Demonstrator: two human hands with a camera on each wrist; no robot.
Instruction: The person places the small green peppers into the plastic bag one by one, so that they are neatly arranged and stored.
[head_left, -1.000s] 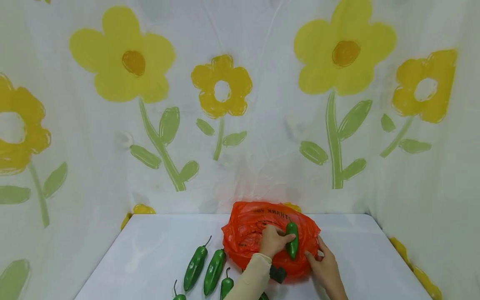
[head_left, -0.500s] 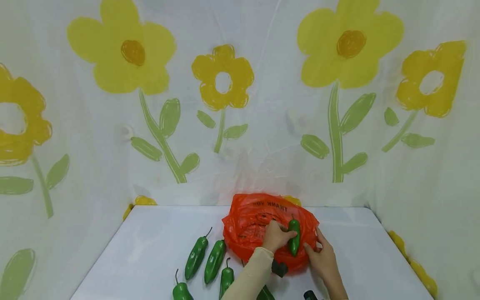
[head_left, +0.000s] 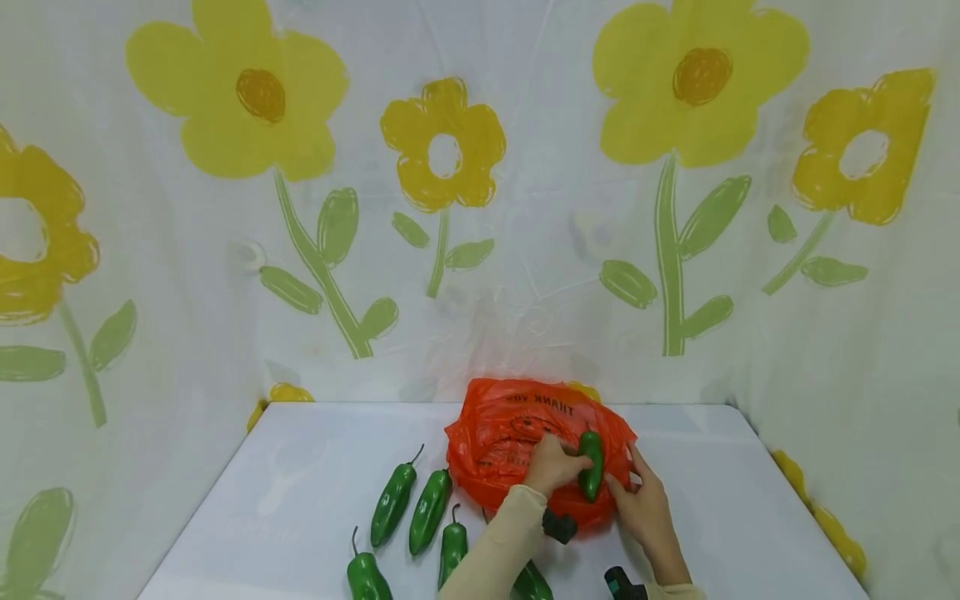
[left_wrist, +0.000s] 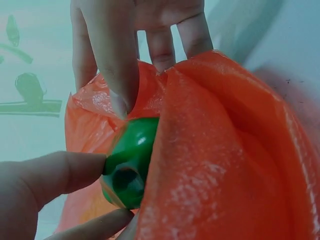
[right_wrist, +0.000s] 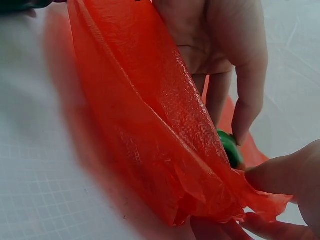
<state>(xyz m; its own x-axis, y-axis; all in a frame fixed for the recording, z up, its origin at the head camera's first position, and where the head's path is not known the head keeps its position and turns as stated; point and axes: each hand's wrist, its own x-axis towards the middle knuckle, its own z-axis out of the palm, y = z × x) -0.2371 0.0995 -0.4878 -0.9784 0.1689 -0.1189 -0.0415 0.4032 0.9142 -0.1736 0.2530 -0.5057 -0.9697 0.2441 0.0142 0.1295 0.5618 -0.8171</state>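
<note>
With thumb and fingers my left hand (head_left: 551, 467) pinches a green pepper (head_left: 592, 482), held upright over the right side of a red plastic bag (head_left: 474, 454). In the left wrist view the rounded end of that pepper (left_wrist: 135, 142) shows between the fingers, partly hidden by the bag's film (left_wrist: 200, 165). My right hand (head_left: 648, 512) holds the bag's right edge. The right wrist view shows its thumb (right_wrist: 285, 175) on top of the crumpled rim, other fingers beneath, with the pepper (right_wrist: 229, 149) just behind the film.
Several green peppers (head_left: 393, 504) lie on the white table (head_left: 300, 492) left of and in front of the bag. Behind it hangs a flowered curtain (head_left: 525, 325). A dark wrist camera (head_left: 558, 526) sits at each wrist.
The view has tilted down, so the table shows higher and more peppers are in sight. Relative to the bag, the held pepper has shifted slightly right and down. Both hands keep their holds.
</note>
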